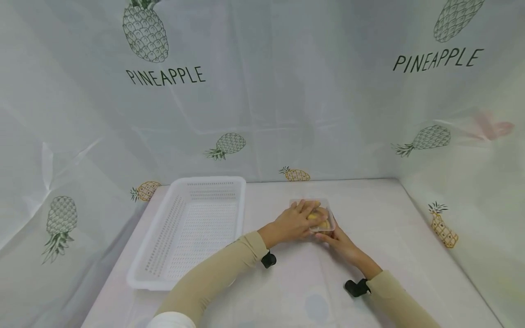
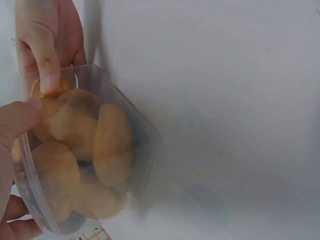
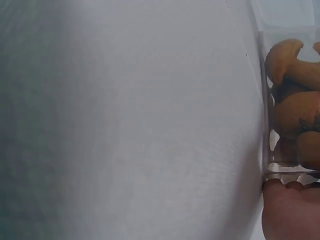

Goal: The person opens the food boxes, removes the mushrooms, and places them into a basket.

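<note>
Sitting flat on the white counter (image 1: 369, 214), near its middle and just right of the white perforated basket (image 1: 193, 228), a small clear plastic box (image 1: 313, 216) of golden-brown baked pieces (image 2: 97, 150). Held between both hands: left hand (image 1: 293, 223) draped over the top and near-left side, right hand (image 1: 342, 246) pressed up against the near-right edge from below. Both grips touching the box, so neither clearly nearer; left one covering more of it, right one only meeting the lower rim. Seen from the head camera, lying straight ahead of both wrists, slightly beyond the fingertips, with little to tell a long axis from a short one; roughly squarish, corners rounded.

In the left wrist view, fingers (image 2: 47, 75) curled over the rim and onto the lid, a thumb at the left edge also resting against the clear wall: a closed hold on the box. In the right wrist view, only a fingertip (image 3: 287, 210) showing, pushed against the lower corner of the transparent side; whether that hand wraps round or merely presses cannot be told from here or from the head view.

Walls thin, glossy and see-through, likely light and a bit flexible under squeeze. Inside, several rounded pale-orange pieces stacked loosely, some darker at the edges. A small yellow printed strip just visible at the bottom of the left wrist view. Behind everything, a pale sheet printed with pineapples.
</note>
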`<state>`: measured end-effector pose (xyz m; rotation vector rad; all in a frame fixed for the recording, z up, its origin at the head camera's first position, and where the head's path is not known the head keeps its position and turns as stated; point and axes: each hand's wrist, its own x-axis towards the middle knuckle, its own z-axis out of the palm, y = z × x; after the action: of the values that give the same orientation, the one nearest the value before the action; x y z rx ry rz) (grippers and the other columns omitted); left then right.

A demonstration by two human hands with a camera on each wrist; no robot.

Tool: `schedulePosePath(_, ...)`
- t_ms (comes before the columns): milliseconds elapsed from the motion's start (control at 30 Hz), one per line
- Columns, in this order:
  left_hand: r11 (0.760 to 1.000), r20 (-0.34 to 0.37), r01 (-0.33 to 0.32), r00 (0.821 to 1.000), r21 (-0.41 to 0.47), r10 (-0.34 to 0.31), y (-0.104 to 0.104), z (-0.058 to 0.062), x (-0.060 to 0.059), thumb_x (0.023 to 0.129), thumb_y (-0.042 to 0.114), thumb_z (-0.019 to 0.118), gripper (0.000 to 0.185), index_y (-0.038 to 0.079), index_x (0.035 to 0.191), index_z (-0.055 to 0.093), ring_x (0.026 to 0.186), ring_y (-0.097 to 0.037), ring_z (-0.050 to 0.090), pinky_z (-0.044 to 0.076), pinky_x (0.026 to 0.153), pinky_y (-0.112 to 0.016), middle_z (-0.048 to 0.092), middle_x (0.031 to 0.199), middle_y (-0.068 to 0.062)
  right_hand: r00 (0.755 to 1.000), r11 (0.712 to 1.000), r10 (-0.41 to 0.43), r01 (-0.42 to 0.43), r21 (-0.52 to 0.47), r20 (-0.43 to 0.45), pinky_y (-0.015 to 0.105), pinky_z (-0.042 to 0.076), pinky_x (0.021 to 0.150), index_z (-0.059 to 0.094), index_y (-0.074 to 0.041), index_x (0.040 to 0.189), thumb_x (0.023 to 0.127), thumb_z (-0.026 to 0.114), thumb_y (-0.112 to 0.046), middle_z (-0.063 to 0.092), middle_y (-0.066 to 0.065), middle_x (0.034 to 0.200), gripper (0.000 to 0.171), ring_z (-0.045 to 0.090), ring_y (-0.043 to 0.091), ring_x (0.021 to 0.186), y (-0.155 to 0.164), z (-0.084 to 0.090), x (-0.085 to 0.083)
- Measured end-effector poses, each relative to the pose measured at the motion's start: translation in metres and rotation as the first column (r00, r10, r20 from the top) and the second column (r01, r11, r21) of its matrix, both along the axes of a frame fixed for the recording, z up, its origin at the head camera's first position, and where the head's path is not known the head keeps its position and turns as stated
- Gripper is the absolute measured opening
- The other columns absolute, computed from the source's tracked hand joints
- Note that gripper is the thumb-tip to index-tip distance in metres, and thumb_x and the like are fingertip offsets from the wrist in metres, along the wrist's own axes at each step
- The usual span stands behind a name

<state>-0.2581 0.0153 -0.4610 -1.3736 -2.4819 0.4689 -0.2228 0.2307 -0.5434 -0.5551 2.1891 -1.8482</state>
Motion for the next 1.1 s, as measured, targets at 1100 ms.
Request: schedulePosePath(1100,0.999,0.027,0.043,0.999,-0.013,-0.042,0.003,0.013,0.000,0.103,0.053,0.047,0.055,0.029,0.153,0.043,0.140,-0.028,0.039,0.049,0.100,-0.045,0.041,0.153,-0.011,0.997,0.981,-0.073,0.076,0.177,-0.020,0.026,0.046,0.093,0.046,0.004,0.138,0.102,0.060,-0.021,0.060,0.017,0.131,0.046,0.053,0.022,0.119,0.003,0.004,0.001)
